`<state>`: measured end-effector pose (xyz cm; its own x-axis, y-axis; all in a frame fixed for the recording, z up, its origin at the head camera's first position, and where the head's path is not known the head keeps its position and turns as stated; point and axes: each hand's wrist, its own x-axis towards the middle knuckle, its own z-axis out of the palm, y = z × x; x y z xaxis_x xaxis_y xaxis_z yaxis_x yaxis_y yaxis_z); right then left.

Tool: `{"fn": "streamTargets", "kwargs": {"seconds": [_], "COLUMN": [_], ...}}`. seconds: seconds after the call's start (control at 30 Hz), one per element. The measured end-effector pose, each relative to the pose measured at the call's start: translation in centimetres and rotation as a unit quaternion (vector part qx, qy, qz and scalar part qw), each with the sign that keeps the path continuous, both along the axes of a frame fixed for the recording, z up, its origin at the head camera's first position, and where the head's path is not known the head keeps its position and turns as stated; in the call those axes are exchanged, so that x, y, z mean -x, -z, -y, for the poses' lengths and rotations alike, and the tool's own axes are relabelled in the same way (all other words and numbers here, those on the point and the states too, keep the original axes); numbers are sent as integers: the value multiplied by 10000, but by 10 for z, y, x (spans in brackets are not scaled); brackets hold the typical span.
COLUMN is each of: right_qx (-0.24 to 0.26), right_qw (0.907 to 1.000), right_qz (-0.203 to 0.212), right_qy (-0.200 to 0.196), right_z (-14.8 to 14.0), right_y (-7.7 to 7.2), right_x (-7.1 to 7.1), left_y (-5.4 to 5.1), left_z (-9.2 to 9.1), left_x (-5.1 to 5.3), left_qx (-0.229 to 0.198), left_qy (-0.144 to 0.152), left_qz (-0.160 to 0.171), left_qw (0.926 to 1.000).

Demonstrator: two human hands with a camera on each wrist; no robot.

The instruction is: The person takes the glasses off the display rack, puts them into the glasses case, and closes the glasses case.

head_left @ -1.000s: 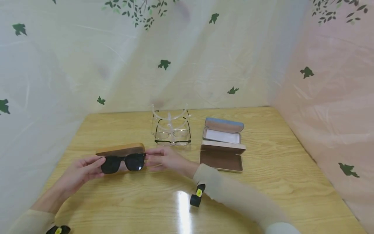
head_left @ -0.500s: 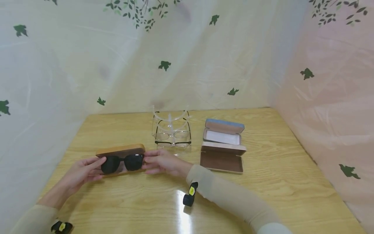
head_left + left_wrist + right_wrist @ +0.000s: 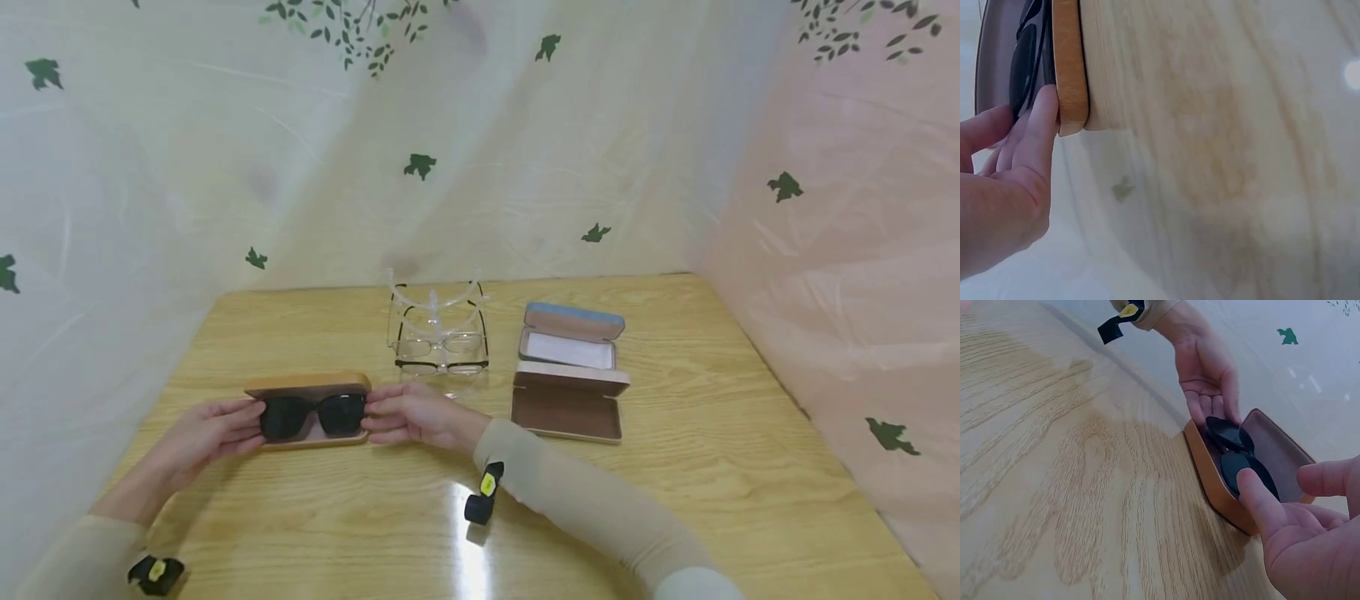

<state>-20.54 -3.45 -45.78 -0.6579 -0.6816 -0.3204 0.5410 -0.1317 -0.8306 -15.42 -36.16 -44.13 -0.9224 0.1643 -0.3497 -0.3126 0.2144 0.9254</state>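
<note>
Dark sunglasses (image 3: 341,415) lie within the open orange case (image 3: 322,442), lenses toward the front, at the left of the table. My left hand (image 3: 206,433) pinches their left end; in the left wrist view its thumb and fingers (image 3: 1036,134) are on either side of the sunglasses (image 3: 1021,72), beside the case wall (image 3: 1071,69). At the other end, my right hand (image 3: 427,417) holds the sunglasses' edge. The right wrist view has this hand (image 3: 1316,544) with thumb and finger spread around the near lens (image 3: 1244,464), inside the case (image 3: 1210,481).
Two pairs of clear-lens glasses (image 3: 442,367) hang on a transparent stand (image 3: 433,312) near the table's middle. To its right, an open blue case (image 3: 573,319) is behind an open brown case (image 3: 567,412). Patterned fabric (image 3: 480,208) surrounds the wooden table (image 3: 360,533).
The sunglasses have come down and back into the orange case, both hands moving with them. My right hand has shifted slightly left, and more of the case's front rim shows.
</note>
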Motion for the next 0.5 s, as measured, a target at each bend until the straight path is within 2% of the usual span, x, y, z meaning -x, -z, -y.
{"fn": "streamTargets", "kwargs": {"seconds": [0.27, 0.5], "right_qx": [-37, -7], "right_qw": [9999, 9997], "right_qz": [13, -28], "right_qy": [-121, -252], "right_z": [-2, -4], "right_y": [-2, -1], "right_x": [-1, -1], "left_y": [-2, -5], "left_z": [3, 8], "left_x": [-1, 2], "left_qx": [145, -18], "left_qy": [-232, -465], "left_qz": [-43, 26], "left_qw": [9996, 9989]}}
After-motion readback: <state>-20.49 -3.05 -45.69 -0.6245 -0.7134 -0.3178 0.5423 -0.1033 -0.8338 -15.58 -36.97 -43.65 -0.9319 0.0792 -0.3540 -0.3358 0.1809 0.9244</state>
